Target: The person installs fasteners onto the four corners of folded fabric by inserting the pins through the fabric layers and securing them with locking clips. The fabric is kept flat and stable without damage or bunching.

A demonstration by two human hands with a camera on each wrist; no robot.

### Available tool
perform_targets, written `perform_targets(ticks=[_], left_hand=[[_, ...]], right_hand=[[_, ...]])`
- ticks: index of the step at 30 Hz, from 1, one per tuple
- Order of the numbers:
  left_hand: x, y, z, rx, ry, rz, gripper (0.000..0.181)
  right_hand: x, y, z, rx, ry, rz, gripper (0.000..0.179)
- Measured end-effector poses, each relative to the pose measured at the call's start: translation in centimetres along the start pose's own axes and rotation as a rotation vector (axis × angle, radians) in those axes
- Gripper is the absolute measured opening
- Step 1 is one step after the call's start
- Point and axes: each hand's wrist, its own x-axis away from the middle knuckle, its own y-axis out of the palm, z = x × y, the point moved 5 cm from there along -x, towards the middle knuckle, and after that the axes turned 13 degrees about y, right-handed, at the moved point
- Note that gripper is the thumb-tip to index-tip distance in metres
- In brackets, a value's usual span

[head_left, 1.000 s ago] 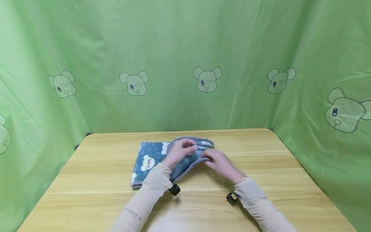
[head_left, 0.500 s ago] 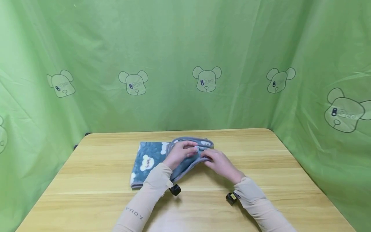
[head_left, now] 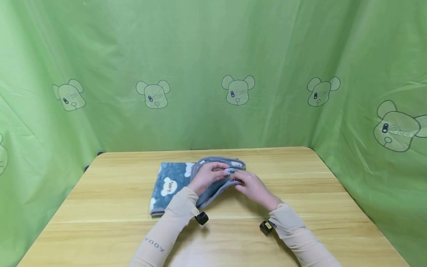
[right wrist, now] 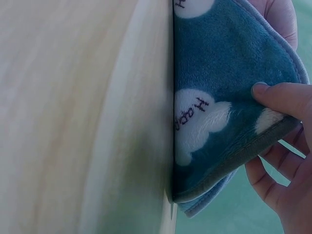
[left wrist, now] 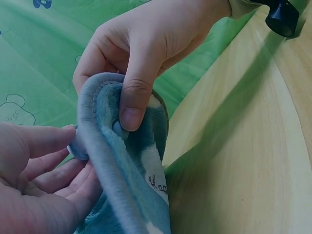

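A folded teal fleece blanket point(head_left: 178, 185) with white bear heads and grey-blue edging lies on the table. Its right part is lifted and curved between both hands. My left hand point(head_left: 206, 177) comes over the blanket from the left. In the left wrist view, its thumb and fingers pinch a pale round button point(left wrist: 78, 145) at the blanket's edge. My right hand point(head_left: 253, 187) grips the raised edge, thumb on the fleece face and fingers behind. Under that thumb, a small pale knob point(left wrist: 119, 130) shows partly. The right wrist view shows the blanket's corner point(right wrist: 234, 97) between thumb and fingers.
The wooden table point(head_left: 110, 193) extends around the blanket on every side. A green curtain point(head_left: 197, 122) printed with bear heads hangs behind and at both sides. Black wrist cameras sit below the left cuff point(head_left: 201, 218) and the right cuff point(head_left: 265, 227).
The left fingertips have shifted slightly right, closer to the right hand. Otherwise the right hand and the blanket stay nearly the same.
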Motion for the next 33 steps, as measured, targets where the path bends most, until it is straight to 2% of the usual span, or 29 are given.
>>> perform_targets(ticks=[24, 33], left_hand=[[-0.06, 0.03, -0.17, 0.031, -0.003, -0.022, 0.029], [0.05, 0.13, -0.09, 0.026, -0.010, -0.023, 0.030]], right_hand=[[0.05, -0.03, -0.21, -0.004, -0.017, 0.012, 0.016], [0.02, 0.04, 0.04, -0.008, 0.007, 0.009, 0.016]])
